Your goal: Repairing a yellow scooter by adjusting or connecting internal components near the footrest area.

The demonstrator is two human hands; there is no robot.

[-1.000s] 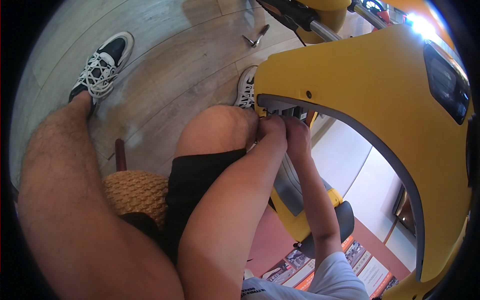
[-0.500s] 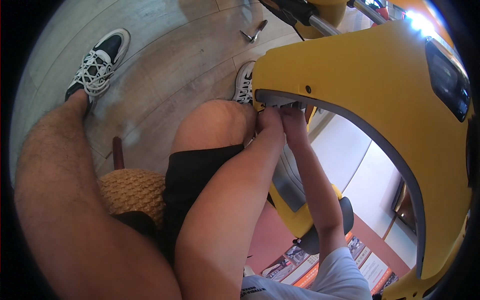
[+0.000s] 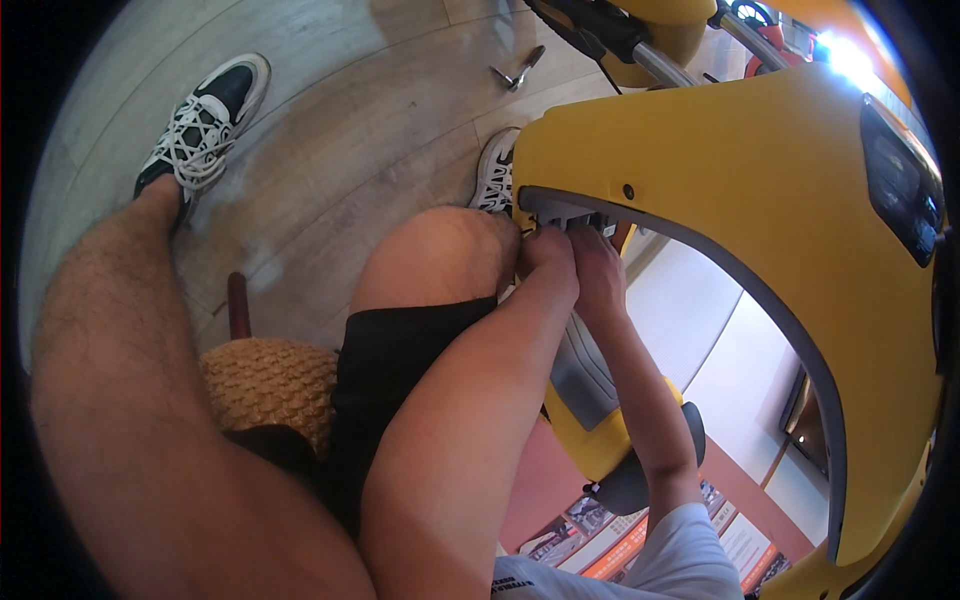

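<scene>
both hands (image 3: pixel 598 270) reach under a yellow panel (image 3: pixel 720 150) arching lengthwise rightward and down.

Wood-look planks make up the floor (image 3: pixel 330 140), their seams bowed by the lens. At lower left sits a tan woven seat (image 3: pixel 270 385), a reddish-brown leg (image 3: pixel 238 305) just beyond it. Toward lower right, a board (image 3: pixel 600 540) with photos and orange bands borders a pinkish surface (image 3: pixel 525 475). White panels (image 3: pixel 690 320) lie above it; a bright light (image 3: pixel 847 58) glares at upper right.
</scene>
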